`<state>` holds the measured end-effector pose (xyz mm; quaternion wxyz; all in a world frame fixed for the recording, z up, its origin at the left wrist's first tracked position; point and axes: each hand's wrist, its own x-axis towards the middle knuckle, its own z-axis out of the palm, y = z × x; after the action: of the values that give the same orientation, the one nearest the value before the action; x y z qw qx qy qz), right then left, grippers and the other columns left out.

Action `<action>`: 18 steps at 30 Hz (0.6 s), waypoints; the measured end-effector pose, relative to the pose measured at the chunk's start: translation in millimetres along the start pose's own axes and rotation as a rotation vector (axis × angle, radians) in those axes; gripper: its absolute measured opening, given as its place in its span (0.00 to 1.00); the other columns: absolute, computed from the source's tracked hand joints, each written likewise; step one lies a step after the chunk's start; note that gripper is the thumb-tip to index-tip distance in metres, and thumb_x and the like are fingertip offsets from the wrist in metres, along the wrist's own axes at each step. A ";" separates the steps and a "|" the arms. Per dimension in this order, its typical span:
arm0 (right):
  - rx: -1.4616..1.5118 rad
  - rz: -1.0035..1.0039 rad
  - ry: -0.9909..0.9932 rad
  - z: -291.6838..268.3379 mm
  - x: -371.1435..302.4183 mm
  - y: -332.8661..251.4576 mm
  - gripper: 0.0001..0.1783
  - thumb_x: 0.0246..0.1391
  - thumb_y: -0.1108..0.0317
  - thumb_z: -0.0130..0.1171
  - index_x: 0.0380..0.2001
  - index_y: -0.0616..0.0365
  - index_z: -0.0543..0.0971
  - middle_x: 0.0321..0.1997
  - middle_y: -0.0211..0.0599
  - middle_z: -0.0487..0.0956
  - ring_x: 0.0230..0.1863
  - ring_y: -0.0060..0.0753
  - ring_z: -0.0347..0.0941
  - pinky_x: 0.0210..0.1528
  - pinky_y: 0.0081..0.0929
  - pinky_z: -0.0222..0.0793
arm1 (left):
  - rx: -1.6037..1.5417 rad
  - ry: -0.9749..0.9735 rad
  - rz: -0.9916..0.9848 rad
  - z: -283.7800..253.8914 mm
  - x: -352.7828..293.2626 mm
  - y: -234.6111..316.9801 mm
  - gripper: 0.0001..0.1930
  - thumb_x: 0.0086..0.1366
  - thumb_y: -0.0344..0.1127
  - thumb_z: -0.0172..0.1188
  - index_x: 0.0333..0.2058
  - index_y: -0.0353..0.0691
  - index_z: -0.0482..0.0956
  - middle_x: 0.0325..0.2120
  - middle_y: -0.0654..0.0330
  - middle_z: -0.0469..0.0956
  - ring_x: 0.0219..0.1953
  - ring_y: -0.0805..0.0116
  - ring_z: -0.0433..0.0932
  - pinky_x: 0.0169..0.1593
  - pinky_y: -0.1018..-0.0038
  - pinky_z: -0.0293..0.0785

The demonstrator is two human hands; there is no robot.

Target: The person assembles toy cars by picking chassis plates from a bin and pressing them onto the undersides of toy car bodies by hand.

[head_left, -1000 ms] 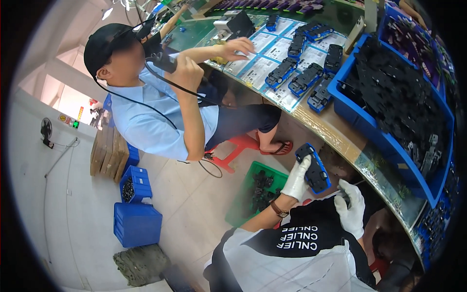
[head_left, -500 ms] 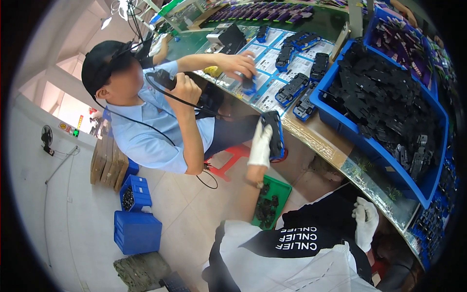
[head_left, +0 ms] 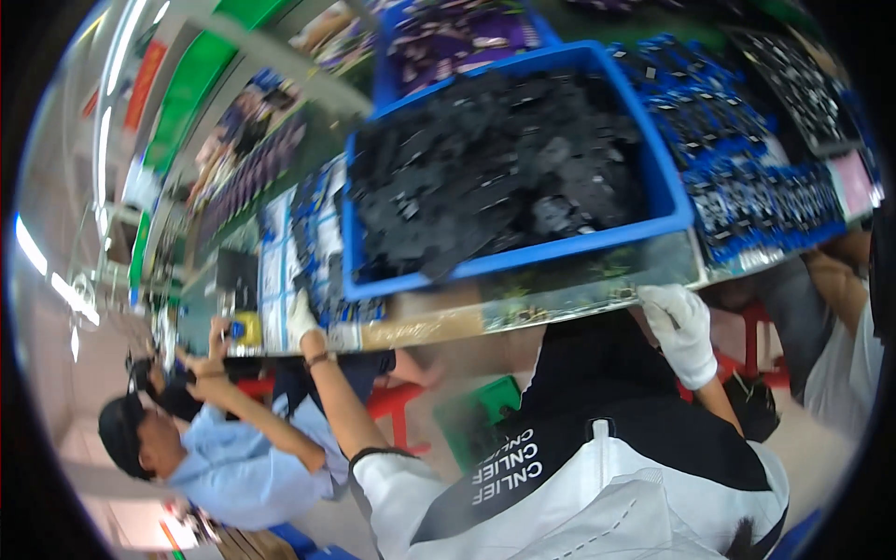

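My left hand (head_left: 301,320), in a white glove, reaches over the table edge beside a group of blue-and-black toy cars (head_left: 322,252). Blur hides its fingers, so whether it touches or holds a car cannot be made out. My right hand (head_left: 679,334), also gloved in white, is at the table's front edge, right of my body. Its fingers are loosely bent, with a dark gap by the thumb and no object visible in them. Between my hands, on the table, stands a large blue bin (head_left: 518,266) heaped with black plastic parts (head_left: 495,168).
Several blue-and-black pieces (head_left: 765,201) lie in rows on the right, before a dark tray (head_left: 793,89). A second blue bin (head_left: 387,65) holds purple parts. A co-worker in light blue (head_left: 247,457) sits at left. A green tray (head_left: 457,425) and red stools (head_left: 397,401) are below.
The view has swung right. My left hand, which held a blue-and-black toy car above the floor, is now at the table beside the other cars. My right hand remains near the table edge.
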<state>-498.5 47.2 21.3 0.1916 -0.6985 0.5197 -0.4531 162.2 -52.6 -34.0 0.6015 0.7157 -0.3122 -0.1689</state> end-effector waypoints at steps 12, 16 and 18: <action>-0.595 0.349 0.291 -57.9 -9.9 59.3 0.17 0.43 0.69 0.66 0.40 0.54 0.76 0.28 0.35 0.74 0.24 0.35 0.72 0.27 0.27 0.67 | 0.200 0.448 0.431 32.2 -96.9 67.0 0.17 0.66 0.38 0.50 0.46 0.29 0.74 0.43 0.53 0.76 0.42 0.62 0.74 0.49 0.69 0.68; -0.485 0.246 0.265 -62.8 -18.8 74.6 0.15 0.44 0.72 0.64 0.38 0.54 0.76 0.29 0.38 0.75 0.26 0.38 0.73 0.28 0.30 0.68 | 0.092 0.263 0.452 111.0 -243.9 149.2 0.15 0.66 0.38 0.46 0.42 0.33 0.75 0.42 0.54 0.75 0.43 0.65 0.72 0.43 0.69 0.71; -0.447 0.177 0.283 -66.6 -23.6 64.3 0.13 0.44 0.75 0.63 0.37 0.55 0.76 0.31 0.38 0.76 0.27 0.37 0.73 0.30 0.29 0.69 | -0.352 -0.196 0.457 141.4 -300.2 151.1 0.09 0.65 0.34 0.48 0.34 0.35 0.75 0.34 0.57 0.74 0.35 0.68 0.73 0.40 0.75 0.71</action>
<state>-590.7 57.0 -2.1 -0.0029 -0.6050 0.6874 -0.4019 -186.4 23.4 40.9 0.7058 0.4918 -0.4876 -0.1490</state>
